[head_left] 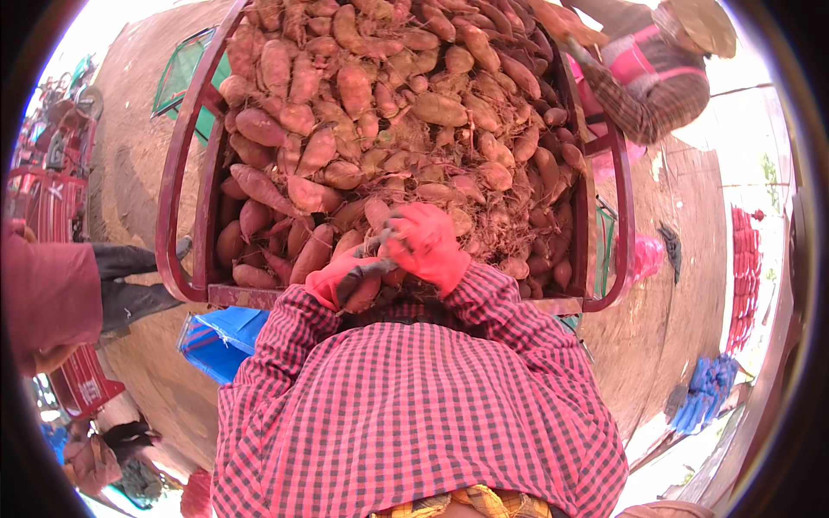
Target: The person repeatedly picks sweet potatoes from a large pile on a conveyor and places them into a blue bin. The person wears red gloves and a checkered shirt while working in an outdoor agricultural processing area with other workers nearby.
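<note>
Both of my hands wear red gloves with dark finger parts, and they meet at the near edge of a cart heaped with sweet potatoes (354, 91). My left hand (332, 278) is closed around a sweet potato (361, 296), whose lower end shows below the fingers. Just to the right and above, my right hand (425, 244) has its fingers curled together against the left hand's fingertips. What those fingers pinch is hidden. Thin dry roots and soil cling to many of the sweet potatoes around my hands.
Dark red metal rails (177, 173) bound the cart left and right. A blue crate (226, 338) stands below its near left corner. One person in maroon (56, 293) is at the left; another in a plaid sleeve (630, 108) reaches in at the far right. Red net sacks (744, 276) are stacked right.
</note>
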The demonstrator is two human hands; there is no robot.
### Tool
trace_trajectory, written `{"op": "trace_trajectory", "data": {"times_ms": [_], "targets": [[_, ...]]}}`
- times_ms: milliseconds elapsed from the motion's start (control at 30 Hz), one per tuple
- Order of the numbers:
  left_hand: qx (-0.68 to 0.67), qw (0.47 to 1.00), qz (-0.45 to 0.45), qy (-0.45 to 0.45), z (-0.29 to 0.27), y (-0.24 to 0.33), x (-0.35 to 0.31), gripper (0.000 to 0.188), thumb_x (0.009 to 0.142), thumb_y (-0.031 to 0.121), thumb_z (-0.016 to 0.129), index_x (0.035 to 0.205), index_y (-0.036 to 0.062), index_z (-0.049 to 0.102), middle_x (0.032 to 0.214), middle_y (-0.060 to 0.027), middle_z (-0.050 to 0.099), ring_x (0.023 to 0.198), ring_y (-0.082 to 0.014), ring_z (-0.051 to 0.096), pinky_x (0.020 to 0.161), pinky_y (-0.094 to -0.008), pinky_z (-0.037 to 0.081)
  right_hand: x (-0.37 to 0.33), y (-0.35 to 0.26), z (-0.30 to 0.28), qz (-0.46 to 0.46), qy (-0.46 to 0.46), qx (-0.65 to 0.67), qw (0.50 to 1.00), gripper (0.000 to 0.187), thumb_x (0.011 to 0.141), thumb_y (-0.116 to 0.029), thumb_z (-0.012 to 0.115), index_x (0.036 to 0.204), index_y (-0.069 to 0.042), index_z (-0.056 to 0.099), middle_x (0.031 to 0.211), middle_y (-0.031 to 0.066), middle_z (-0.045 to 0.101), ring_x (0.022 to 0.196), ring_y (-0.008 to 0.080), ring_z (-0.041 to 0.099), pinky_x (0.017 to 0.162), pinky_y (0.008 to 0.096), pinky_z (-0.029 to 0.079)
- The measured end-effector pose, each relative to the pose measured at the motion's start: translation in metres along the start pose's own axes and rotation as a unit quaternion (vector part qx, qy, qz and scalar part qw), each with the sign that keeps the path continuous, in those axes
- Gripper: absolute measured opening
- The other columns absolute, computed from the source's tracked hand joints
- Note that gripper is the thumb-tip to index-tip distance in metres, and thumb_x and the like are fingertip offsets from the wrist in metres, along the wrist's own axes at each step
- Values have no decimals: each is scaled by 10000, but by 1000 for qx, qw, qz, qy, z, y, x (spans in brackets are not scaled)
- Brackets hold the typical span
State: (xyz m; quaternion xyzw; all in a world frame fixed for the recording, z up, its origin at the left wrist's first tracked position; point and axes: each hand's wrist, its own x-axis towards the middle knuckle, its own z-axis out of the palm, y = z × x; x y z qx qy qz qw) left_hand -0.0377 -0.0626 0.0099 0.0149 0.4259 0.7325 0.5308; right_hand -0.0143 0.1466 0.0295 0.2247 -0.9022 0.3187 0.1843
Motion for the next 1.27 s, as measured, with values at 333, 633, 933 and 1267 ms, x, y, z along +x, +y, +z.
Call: {"op": "trace_trajectory", "data": {"times_ms": [333, 633, 933, 1267], "targets": [[-34, 987, 83, 132, -5, -28, -100, 402, 1006, 503, 610, 1039, 103, 637, 915, -17, 619, 733, -147, 558, 638, -296, 450, 79, 66, 42, -84, -19, -174, 981, 114, 799, -145, 645, 879, -85, 700, 885, 170, 692, 820, 380, 683, 697, 487, 554], [-306, 602, 215, 706, -176, -179, -294, 331, 990, 443, 674, 1082, 134, 601, 878, -52, 626, 658, -195, 564, 541, -375, 449, 56, 165, 58, 284, -325, -310, 847, 702, 800, -529, 746, 1340, -89, 657, 1290, 196, 694, 1207, 375, 656, 996, 482, 525], [-116, 834, 357, 404, -88, -84, -221, 536, 1015, 288, 665, 1461, 41, 500, 1343, -132, 628, 1167, -260, 661, 1010, -407, 554, 10, 73, 1, 367, -186, 157, 898, 443, 866, -218, 776, 1268, -55, 683, 1071, 75, 769, 1017, 165, 704, 914, 348, 544], [7, 937, 265, 228, 35, -23, 40, 624, 943, 232, 789, 1484, 76, 520, 1271, -57, 685, 1160, -144, 641, 991, -279, 517, -39, -11, -11, 331, -123, 91, 931, 828, 842, -186, 751, 1569, -122, 359, 1403, 168, 641, 1300, 342, 616, 1114, 448, 474]]}}
